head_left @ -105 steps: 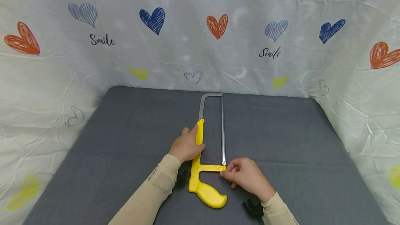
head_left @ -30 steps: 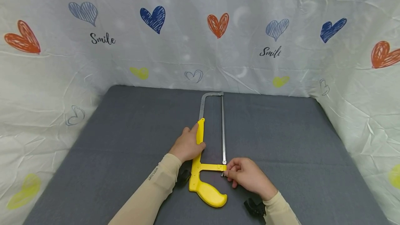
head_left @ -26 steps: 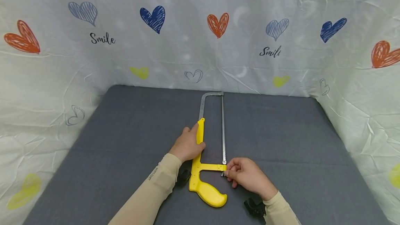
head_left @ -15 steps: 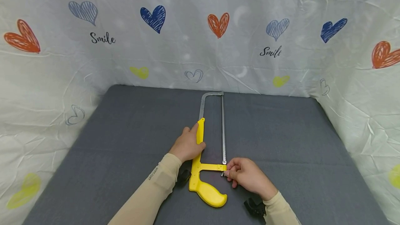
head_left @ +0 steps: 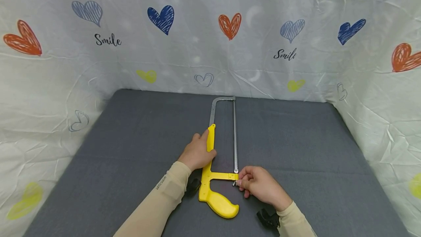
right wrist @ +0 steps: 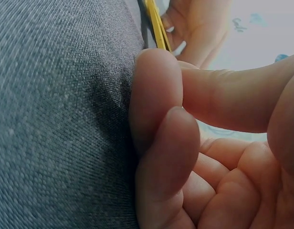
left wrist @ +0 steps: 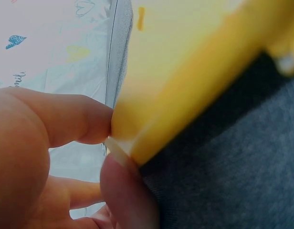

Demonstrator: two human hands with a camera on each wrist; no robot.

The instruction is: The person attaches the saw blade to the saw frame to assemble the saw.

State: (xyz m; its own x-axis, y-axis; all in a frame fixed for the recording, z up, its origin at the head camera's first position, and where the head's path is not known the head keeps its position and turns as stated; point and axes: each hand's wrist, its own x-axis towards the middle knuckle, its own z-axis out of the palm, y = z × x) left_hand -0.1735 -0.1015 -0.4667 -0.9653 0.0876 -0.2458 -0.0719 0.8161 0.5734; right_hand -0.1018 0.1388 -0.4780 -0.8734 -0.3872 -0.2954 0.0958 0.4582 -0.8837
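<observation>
A hacksaw (head_left: 221, 205) with a yellow handle and a silver front bow lies flat on the grey cloth. Its blade (head_left: 235, 134) runs along the right side. My left hand (head_left: 196, 152) holds the yellow spine between thumb and fingers; the left wrist view shows the yellow frame (left wrist: 180, 95) close up, blurred. At the blade's near end, my right hand (head_left: 261, 185) pinches a small metal wing nut (head_left: 234, 183) just below the yellow crossbar (head_left: 224, 176). In the right wrist view the right-hand fingers (right wrist: 159, 90) hide the nut.
A grey cloth (head_left: 148, 127) covers the table. White curtains (head_left: 256, 54) printed with hearts and "Smile" stand behind and at both sides. Black wrist-camera mounts (head_left: 268, 218) sit beneath the wrists, near the cloth.
My right thumb has shifted slightly right, so the wing nut, hidden in the oldest frame, now shows. The left hand and hacksaw stay in place.
</observation>
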